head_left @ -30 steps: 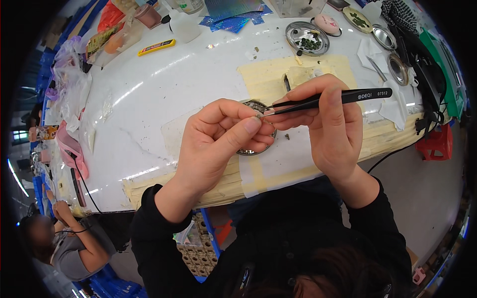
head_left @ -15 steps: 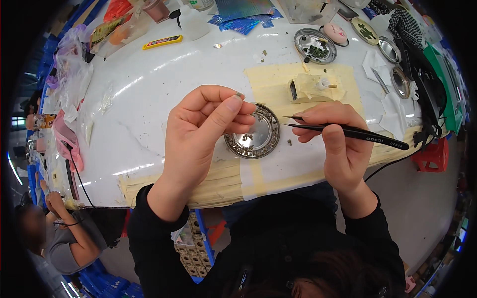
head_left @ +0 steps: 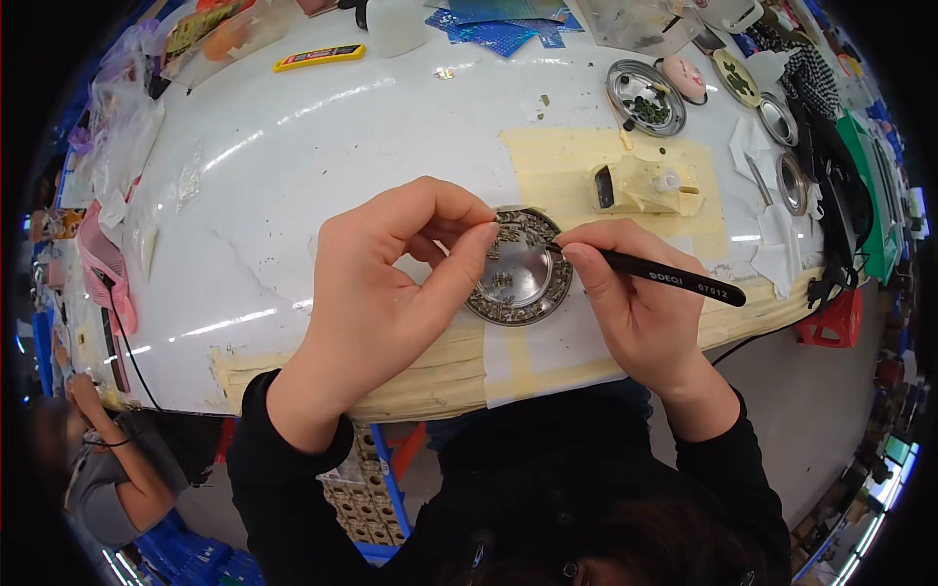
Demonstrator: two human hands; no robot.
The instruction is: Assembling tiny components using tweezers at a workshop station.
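Observation:
A round metal dish (head_left: pixel 532 283) lies on the table in front of me, with several small dark and brassy bits around its rim and some in its middle. Over its left edge, my left hand (head_left: pixel 391 283) pinches thumb and forefinger together; the tiny grey-green piece between them is mostly covered by the fingertips. My right hand (head_left: pixel 640 303) grips black tweezers (head_left: pixel 674 278) between thumb and fingers. Their tips reach over the right side of the dish, partly hidden by my fingers, so I cannot tell whether they hold anything.
Beyond the dish, a tape-covered block (head_left: pixel 645 188) sits on yellow masking tape. Farther right are a metal plate of green bits (head_left: pixel 647 98), a pink rounded object (head_left: pixel 684 76) and small round tins (head_left: pixel 791 184). A yellow packet (head_left: pixel 319 58) lies far left. Another person (head_left: pixel 127 479) sits at lower left.
The tweezers have moved left and now reach over the dish, closer to my left hand. My left fingertips have come down toward the dish's edge. The whole view has shifted slightly.

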